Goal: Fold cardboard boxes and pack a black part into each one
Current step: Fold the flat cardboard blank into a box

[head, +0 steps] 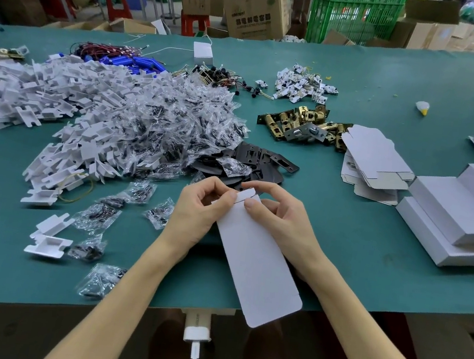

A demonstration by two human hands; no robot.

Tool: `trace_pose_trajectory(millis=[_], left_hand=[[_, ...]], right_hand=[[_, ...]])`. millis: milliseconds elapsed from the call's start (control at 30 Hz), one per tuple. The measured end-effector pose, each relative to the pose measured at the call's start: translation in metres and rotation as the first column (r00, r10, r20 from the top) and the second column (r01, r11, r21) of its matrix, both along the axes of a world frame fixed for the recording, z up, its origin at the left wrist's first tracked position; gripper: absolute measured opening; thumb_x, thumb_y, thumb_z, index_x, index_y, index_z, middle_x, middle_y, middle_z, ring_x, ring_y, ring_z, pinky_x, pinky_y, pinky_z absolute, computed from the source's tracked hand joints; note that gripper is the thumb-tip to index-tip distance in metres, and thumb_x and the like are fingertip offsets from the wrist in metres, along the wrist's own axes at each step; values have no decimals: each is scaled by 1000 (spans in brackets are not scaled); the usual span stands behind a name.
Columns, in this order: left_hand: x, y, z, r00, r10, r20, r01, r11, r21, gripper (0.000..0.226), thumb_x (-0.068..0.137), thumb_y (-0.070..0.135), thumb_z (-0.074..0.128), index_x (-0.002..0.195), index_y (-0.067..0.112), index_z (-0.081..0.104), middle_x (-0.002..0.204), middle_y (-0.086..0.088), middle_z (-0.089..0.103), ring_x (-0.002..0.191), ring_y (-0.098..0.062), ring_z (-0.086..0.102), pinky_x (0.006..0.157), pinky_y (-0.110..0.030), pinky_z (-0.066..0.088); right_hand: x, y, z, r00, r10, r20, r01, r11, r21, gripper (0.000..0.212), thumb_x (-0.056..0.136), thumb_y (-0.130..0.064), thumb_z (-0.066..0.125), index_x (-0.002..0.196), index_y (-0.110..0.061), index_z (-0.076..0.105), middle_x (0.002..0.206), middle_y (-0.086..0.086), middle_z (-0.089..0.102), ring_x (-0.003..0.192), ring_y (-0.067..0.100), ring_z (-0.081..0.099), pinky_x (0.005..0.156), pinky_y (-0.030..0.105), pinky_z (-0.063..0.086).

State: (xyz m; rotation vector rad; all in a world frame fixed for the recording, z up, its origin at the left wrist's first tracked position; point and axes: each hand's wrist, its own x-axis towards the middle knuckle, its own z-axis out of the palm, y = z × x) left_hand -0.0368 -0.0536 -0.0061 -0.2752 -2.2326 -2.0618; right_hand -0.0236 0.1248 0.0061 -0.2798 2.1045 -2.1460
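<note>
A flat white cardboard box blank [255, 260] lies slanted over the table's front edge, its long body pointing toward me. My left hand [198, 210] and my right hand [279, 215] both pinch its far end, where a small tab [246, 194] is bent up between the fingertips. Just behind my hands lies a pile of flat black parts [259, 164]. More unfolded white blanks [373, 161] are stacked to the right.
On the green table [369, 263], a large heap of white plastic pieces [59, 101] and clear bags of small screws [158, 126] fills the left. Brass latch parts [303, 124] lie behind centre. Folded white boxes [460, 214] are stacked at the right.
</note>
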Motion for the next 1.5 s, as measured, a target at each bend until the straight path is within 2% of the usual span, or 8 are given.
trace_pose_trajectory(millis=[333,433,600,833,933,1133,1267,1500], left_hand=[[-1,-2,-3,1000,-28,12,28,999,25,18,89,27,70,79,13,66,75,0,63,72,-13,52,63,-22,41],[-1,-3,-3,1000,-15,14,15,1000,24,19,89,27,70,78,12,66,73,3,64,68,-10,52,61,-18,42],[-2,-4,-2,999,-12,30,11,999,35,16,89,26,71,76,17,68,72,7,67,66,-7,55,61,-16,44],[-1,-4,-1,998,-31,46,29,999,43,16,89,28,73,75,25,70,77,-9,67,74,-22,52,70,-37,40],[0,-3,0,998,-27,52,25,999,39,18,89,28,73,72,23,68,75,-7,65,73,-20,51,66,-33,40],[1,-4,4,996,-38,77,33,997,69,31,83,30,80,67,19,56,75,-11,59,72,-20,51,61,-27,41],[0,-6,4,993,-78,86,74,996,56,14,85,25,80,79,17,71,81,-7,70,73,-14,60,65,-21,49],[-2,-5,1,993,-57,105,53,998,43,23,90,15,81,74,13,64,75,-3,69,67,-12,57,60,-19,46]], right_hand=[[-1,0,-3,999,-41,19,40,999,35,20,99,-22,66,116,-12,68,100,36,67,81,31,65,74,48,51],[-1,-1,-2,1000,-22,20,21,999,42,24,98,-20,68,120,-11,65,101,31,71,85,39,70,79,57,56],[0,-2,-2,1000,-14,13,14,999,47,28,96,-18,71,122,-12,63,103,27,73,92,42,72,83,59,57],[0,-2,-2,999,-32,-15,34,997,74,22,98,-19,68,118,-10,66,100,38,65,82,34,67,77,66,54],[-1,-1,-3,1000,-11,-24,13,998,66,22,98,-21,67,118,-11,66,100,33,69,83,32,69,76,62,56],[-1,-1,-4,996,86,-5,-86,996,7,30,91,-23,74,118,-11,67,96,9,79,81,17,74,67,28,58],[-3,0,-8,996,91,-12,-91,996,16,26,92,-20,75,116,-12,68,94,11,79,78,18,74,64,28,58],[-7,-2,-13,996,83,-31,-80,992,98,37,84,-41,79,113,-21,69,91,12,78,79,22,74,69,41,58]])
